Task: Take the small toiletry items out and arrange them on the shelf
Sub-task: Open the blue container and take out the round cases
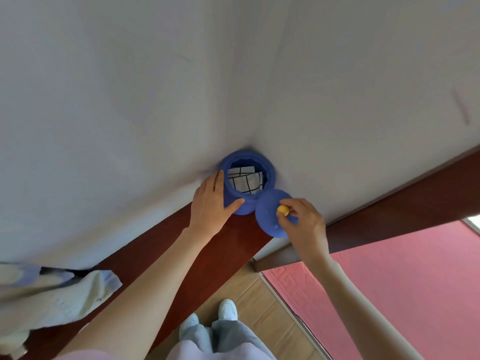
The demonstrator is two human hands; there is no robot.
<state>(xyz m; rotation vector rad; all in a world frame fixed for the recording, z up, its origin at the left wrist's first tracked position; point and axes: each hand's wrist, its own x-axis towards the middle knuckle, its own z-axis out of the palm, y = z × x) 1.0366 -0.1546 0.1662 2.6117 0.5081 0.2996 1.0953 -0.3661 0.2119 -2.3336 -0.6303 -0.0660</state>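
A round blue jar [270,172] stands on a dark red-brown wooden shelf [207,255] in the corner of two white walls. Its mouth is uncovered, and white packets with black grid lines [244,181] lie inside. My left hand [211,203] wraps the jar's left side, thumb on its front. My right hand [304,222] pinches the yellow knob [282,210] of the blue lid [270,216], held off the jar just to its lower right.
A pale cloth with blue patches [52,294] lies on the shelf at the far left. A pink patterned bed cover [389,281] fills the lower right. Wooden floor [259,302], my grey trousers and white shoes show below.
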